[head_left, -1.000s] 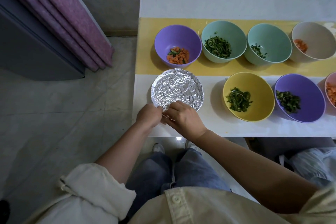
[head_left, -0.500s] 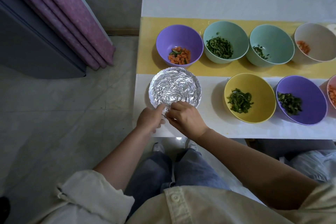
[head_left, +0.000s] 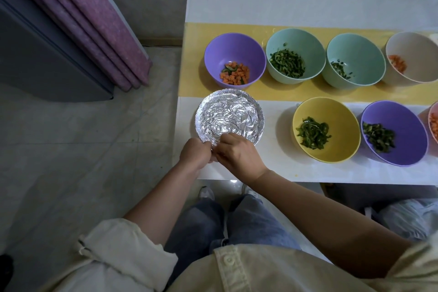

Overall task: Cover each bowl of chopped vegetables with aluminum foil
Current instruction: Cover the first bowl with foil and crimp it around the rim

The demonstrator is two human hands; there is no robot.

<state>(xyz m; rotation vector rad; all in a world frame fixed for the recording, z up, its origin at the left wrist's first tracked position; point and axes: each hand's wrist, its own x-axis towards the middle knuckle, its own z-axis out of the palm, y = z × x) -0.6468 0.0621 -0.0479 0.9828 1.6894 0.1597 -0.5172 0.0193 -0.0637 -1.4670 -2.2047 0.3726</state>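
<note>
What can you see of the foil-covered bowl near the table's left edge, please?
Crinkled, shiny silver foil hides the bowl, stretched flat across its round top and folded down around the rim. It stands upright by the white table's left edge, before the purple bowl of carrot cubes. The left hand and right hand pinch the foil at its near rim.

silver crinkled foil (head_left: 229, 116), yellow table stripe (head_left: 196, 54).

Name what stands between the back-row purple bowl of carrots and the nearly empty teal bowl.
Head view: a fuller teal bowl of chopped greens sits between them.
</note>
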